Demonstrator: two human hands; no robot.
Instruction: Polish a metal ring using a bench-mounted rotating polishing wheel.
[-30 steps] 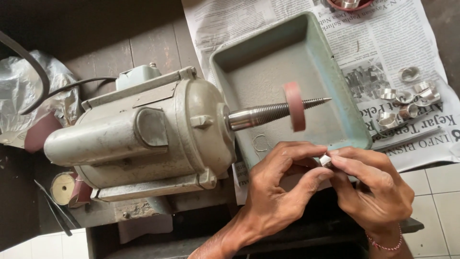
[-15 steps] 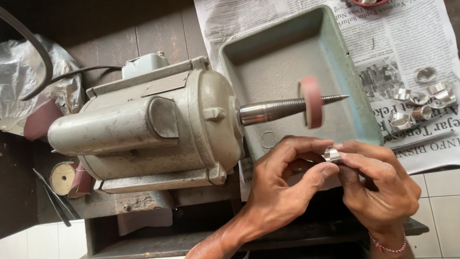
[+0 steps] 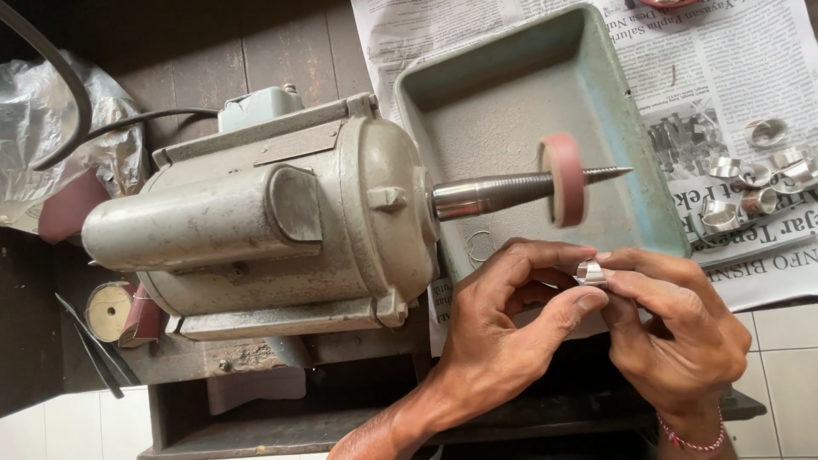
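Two hands on one tiny piece here: your left hand [image 3: 503, 341] and right hand [image 3: 673, 332] both pinch a small silver ring [image 3: 590, 273] between thumb and fingertips, fingers closed tight on it from either side. You're holding it just below the pink sanding drum [image 3: 562, 179], which sits on the tapered spindle [image 3: 503, 192] sticking out of the big grey motor [image 3: 256, 226]. Ring and drum aren't touching. Behind the drum there's a green metal tray [image 3: 511, 85], and its near edge sits right up by your knuckles. A thin wire loop [image 3: 479, 247] lies in the tray close to your left fingers. Off to your right, a bunch of other silver rings [image 3: 758, 183] is scattered on newspaper [image 3: 724, 68], well clear of your hands
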